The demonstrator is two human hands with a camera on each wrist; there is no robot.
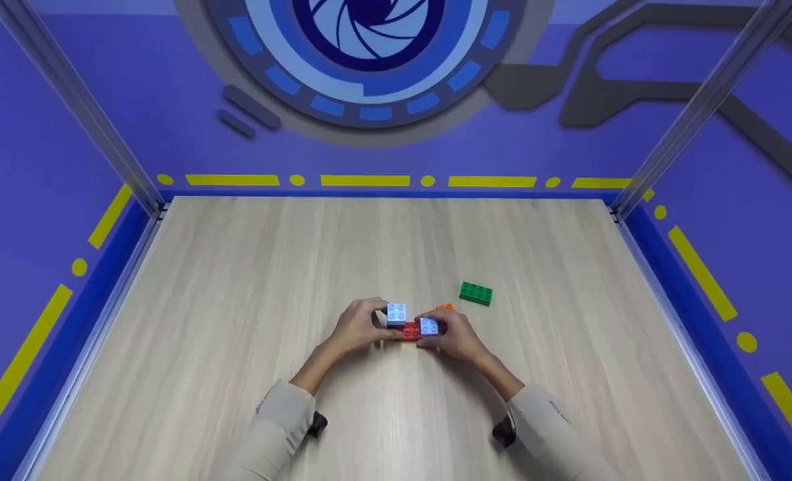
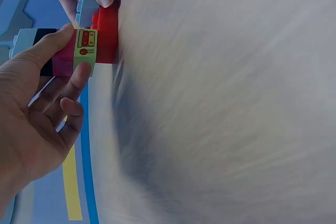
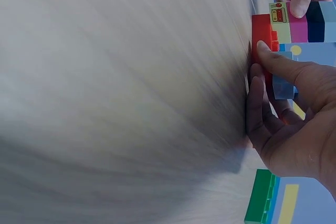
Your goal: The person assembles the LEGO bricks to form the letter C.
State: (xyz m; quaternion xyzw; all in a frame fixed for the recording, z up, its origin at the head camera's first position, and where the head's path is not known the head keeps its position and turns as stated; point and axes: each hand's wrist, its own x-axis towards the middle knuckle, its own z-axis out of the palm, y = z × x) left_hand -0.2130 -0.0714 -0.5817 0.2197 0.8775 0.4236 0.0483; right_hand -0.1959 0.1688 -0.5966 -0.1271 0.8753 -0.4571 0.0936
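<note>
My left hand point(image 1: 357, 327) grips a tower of toy building bricks between thumb and fingers. From the top, the tower has a light blue brick point(image 1: 396, 312), a black brick point(image 2: 46, 51), a magenta brick point(image 2: 63, 60) and a pale green brick point(image 2: 85, 45) with a printed picture. The pale green one sits at the left end of a long red brick point(image 2: 108, 35), low over the table. A second light blue brick point(image 3: 283, 85) stands on the red brick's right part. My right hand point(image 1: 459, 337) pinches the red brick there, thumb on its near side; its fingers partly hide the brick.
A green eight-stud brick point(image 1: 476, 293) lies on the wooden table point(image 1: 269, 280), beyond my right hand. Part of an orange brick point(image 1: 445, 306) shows just behind that hand. Blue printed panels point(image 1: 382, 160) wall in the table at the back and sides.
</note>
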